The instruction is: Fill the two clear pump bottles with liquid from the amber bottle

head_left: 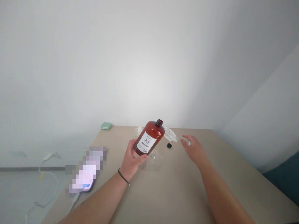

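Note:
A brown plastic bottle (149, 137) with a white label and an uncapped neck leans to the right above the table. My left hand (132, 160) is wrapped round its lower part. To the right, my right hand (192, 148) hovers over the table with thumb and fingers apart and nothing between them. A small black cap (169, 145) lies on the table between the bottle and my right hand. Behind the bottle's neck is a crumpled white wrapper or tissue (171, 135). A clear plastic piece (153, 161), partly covered by the bottle and my left hand, rests below it.
A lit phone (87, 172), blurred out, lies at the left with a white cable (74, 200) plugged in. A small green case (106, 125) sits at the table's back left corner. The table (163, 199) meets a white wall at the back.

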Demonstrator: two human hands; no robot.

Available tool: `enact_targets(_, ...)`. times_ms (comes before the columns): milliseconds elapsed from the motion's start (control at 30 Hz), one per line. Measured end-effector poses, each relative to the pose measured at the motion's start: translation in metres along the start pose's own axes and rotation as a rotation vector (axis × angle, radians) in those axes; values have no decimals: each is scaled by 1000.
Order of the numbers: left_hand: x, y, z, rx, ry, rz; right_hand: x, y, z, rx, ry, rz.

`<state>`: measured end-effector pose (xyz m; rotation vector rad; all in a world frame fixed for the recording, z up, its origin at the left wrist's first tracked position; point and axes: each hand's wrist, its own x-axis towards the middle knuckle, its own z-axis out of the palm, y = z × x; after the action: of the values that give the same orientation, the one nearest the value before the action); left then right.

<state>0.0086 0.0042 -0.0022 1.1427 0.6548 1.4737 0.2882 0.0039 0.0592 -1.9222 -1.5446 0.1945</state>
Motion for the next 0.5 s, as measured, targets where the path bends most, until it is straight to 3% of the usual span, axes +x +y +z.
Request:
enact_targets(33, -1, 0, 0, 7, 1, 3, -7, -17, 5, 101, -56, -69)
enact_targets(133, -4, 1, 2, 76, 10, 33, -28, -66, 24, 812, -353, -376)
enact_targets(200, -6, 2, 3, 157, 8, 57, -39, -89, 37, 1064, -428, -477)
enact_targets(333, -12, 0, 6, 308, -20, 76, -49, -102, 56, 1187, -363, -401)
enact_targets(500, -12, -11, 2, 408, -157, 88, -40, -78, 58, 1229, -195, -368)
